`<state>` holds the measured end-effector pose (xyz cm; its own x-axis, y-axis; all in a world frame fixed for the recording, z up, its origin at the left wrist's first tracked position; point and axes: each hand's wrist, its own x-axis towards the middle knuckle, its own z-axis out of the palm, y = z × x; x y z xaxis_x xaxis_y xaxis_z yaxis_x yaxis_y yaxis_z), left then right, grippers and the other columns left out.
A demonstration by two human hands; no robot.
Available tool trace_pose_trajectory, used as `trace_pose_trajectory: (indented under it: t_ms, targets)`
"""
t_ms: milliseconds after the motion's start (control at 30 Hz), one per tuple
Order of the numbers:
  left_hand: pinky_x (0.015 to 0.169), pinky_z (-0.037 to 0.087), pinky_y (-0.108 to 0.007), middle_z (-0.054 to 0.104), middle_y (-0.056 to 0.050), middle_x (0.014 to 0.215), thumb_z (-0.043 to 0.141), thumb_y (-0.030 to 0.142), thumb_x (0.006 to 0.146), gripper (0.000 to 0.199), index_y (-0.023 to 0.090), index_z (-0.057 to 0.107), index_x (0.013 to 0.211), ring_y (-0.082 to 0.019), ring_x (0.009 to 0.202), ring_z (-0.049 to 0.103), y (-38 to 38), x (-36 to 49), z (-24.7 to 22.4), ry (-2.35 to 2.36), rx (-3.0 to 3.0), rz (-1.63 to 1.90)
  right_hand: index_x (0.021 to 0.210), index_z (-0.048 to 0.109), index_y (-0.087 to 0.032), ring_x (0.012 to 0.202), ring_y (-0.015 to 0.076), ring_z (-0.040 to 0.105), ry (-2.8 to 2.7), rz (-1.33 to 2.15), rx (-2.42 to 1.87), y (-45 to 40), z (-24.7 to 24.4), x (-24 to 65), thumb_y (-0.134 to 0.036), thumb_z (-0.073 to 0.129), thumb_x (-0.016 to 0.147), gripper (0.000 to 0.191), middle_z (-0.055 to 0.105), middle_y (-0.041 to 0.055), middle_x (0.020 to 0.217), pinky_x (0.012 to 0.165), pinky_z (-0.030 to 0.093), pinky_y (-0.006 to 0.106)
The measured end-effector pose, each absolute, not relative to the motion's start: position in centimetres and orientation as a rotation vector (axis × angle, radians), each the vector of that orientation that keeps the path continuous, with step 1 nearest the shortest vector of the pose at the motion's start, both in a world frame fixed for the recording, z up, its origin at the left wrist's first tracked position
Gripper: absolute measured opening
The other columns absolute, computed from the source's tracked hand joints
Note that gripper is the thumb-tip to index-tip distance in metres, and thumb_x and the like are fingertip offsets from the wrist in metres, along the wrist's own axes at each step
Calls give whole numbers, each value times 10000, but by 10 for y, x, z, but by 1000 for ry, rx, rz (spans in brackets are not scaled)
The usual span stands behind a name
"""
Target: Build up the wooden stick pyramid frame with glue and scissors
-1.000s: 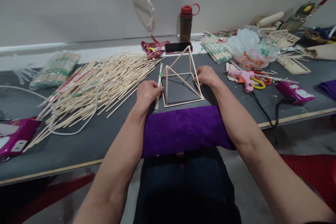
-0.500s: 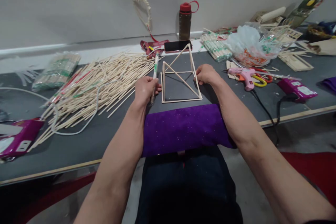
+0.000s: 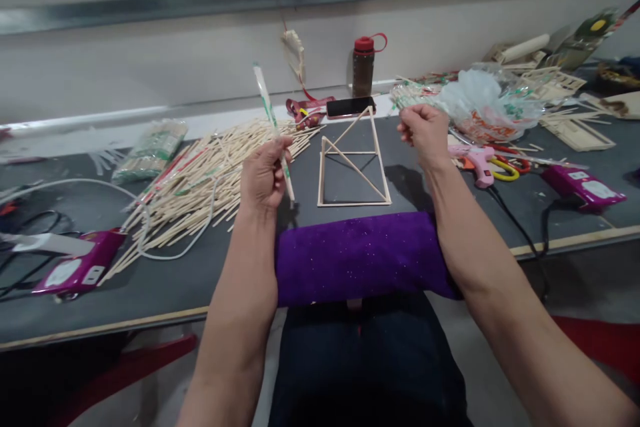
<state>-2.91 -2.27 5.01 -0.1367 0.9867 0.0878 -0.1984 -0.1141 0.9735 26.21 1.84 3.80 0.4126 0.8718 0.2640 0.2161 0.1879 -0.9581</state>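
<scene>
From my head, the one camera faces forward and down, close above my lap (image 3: pixel 365 360), with my left hand (image 3: pixel 265 170) and right hand (image 3: pixel 425 133) midway out, the table (image 3: pixel 165 287) stretching across beneath them and the wall (image 3: pixel 175 60) behind.

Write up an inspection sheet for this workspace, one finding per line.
Surface: grey table, purple cloth at its near edge.
Job's things: stick frame standing on the table; thin packet raised, tilted.
Clutter: loose sticks left; plastic bag, glue gun and scissors right; phone behind the frame.
Hands: left hand grips the packet; right hand pinched, nothing seen in it.
Cables: white cable crosses the sticks; black cord runs from the glue gun.
Surroundings: bottle by the wall; spills, nothing seen.
</scene>
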Motion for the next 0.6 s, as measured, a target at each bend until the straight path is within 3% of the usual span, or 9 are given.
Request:
trace_pose_trajectory:
  t_ms: [167,300,500,600]
  targets:
    - [329,129,-190,544,17,499,787,447,704,252,199,756,734,-17,336,281,-52,-11,56,857,1199,1252,827,638,-191,442,37,444,-1236,820,-1045,-14,76,237,-394,652,894,214,592,-28,640,393,284,165]
    - [336,181,-199,616,-1,531,804,413,711,200,217,795,748,-33,341,334,-61,6,48,886,1295,1099,807,652,-175,405,25,371,-1426,1096,-846,-27,102,206,-577,739,824,412,561,-30,618,356,223,186]
    - [367,224,-208,640,-7,579,779,425,747,208,219,795,765,-42,371,340,-57,12,40,916,1336,1107,700,595,-157,433,27,339,-1528,1082,-785,-19,126,176,-351,686,929,313,499,-39,569,381,248,186]
    - [374,224,-217,645,-10,589,774,456,756,249,208,796,773,-41,374,336,-56,11,38,901,1348,1117,728,606,-156,452,31,378,-1561,1082,-790,-18,132,170,-345,704,919,286,515,-33,585,394,265,179]
